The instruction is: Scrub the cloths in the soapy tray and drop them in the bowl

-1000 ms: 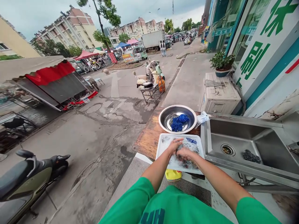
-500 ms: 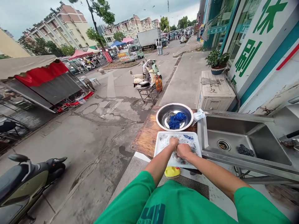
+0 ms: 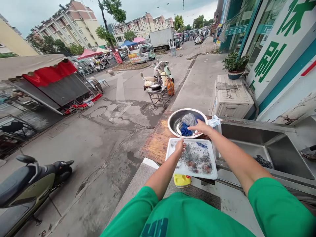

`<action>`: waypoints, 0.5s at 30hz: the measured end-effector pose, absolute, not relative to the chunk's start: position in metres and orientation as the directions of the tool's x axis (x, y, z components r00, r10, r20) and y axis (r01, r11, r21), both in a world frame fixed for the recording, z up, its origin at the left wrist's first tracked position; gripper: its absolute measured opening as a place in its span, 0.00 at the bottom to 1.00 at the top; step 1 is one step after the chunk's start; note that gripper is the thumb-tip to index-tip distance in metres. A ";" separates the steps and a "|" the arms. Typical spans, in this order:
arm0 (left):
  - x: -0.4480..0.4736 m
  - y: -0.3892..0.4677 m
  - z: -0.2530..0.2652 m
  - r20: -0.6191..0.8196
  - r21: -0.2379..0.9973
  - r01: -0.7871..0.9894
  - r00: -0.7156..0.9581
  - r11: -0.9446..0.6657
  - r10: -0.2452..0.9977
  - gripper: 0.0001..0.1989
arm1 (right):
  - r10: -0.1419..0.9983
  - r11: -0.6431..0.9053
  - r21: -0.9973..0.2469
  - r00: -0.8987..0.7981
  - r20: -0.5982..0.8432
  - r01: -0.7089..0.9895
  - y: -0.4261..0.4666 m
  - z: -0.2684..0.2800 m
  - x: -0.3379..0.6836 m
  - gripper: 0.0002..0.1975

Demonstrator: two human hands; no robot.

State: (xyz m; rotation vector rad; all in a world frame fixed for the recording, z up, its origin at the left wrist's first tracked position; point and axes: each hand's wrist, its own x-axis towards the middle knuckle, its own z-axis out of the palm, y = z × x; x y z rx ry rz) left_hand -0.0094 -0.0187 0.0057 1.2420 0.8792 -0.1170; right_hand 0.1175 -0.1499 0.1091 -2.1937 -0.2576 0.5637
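Note:
A white tray [image 3: 172, 163] with foamy, speckled water lies on a wooden table [image 3: 157, 142] in front of me. My left hand [image 3: 179, 147] rests in the tray's near-left part with its fingers curled and nothing in them. Behind the tray stands a steel bowl [image 3: 172, 123] with a blue cloth [image 3: 185, 131] in it. My right hand [image 3: 201, 126] reaches over the bowl's near rim and grips a bunched grey cloth [image 3: 189, 118] above the blue one.
A steel sink [image 3: 283, 161] with a dark scouring pad [image 3: 263, 161] adjoins the table on the right. A yellow bottle [image 3: 182, 180] stands under the tray's front edge. A scooter [image 3: 29, 184] is parked at the left; an outdoor air-conditioner unit [image 3: 230, 95] sits behind the sink.
Both hands were pressed together on the cloth in the tray. Now my right hand has carried the grey cloth up to the bowl, and my left hand stays in the tray.

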 end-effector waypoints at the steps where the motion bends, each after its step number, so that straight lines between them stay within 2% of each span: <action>1: -0.011 -0.018 0.004 -0.646 0.763 0.542 0.662 0.352 0.380 0.13 | 0.342 -0.665 -0.747 0.887 -0.310 -0.005 -0.152 0.106 0.119 0.33; 2: -0.013 -0.017 0.002 -0.659 0.752 0.560 0.647 0.348 0.383 0.11 | 0.322 -0.723 -0.691 0.883 -0.342 -0.005 -0.156 0.099 0.115 0.32; 4: -0.016 -0.017 -0.002 -0.695 0.719 0.596 0.618 0.357 0.368 0.08 | 0.317 -0.820 -0.572 0.830 -0.460 -0.004 -0.164 0.074 0.093 0.22; 6: -0.020 -0.016 -0.004 -0.738 0.675 0.629 0.588 0.387 0.331 0.07 | 0.338 -0.841 -0.541 0.787 -0.516 0.006 -0.173 0.043 0.061 0.13; 11: -0.029 -0.014 -0.005 -0.837 0.538 0.690 0.505 0.484 0.210 0.10 | 0.344 -0.830 -0.555 0.838 -0.424 0.060 -0.177 -0.010 0.011 0.16; 15: -0.036 -0.013 -0.007 -0.875 0.452 0.702 0.468 0.551 0.123 0.11 | 0.369 -0.786 -0.614 0.850 -0.377 0.069 -0.170 -0.002 0.025 0.16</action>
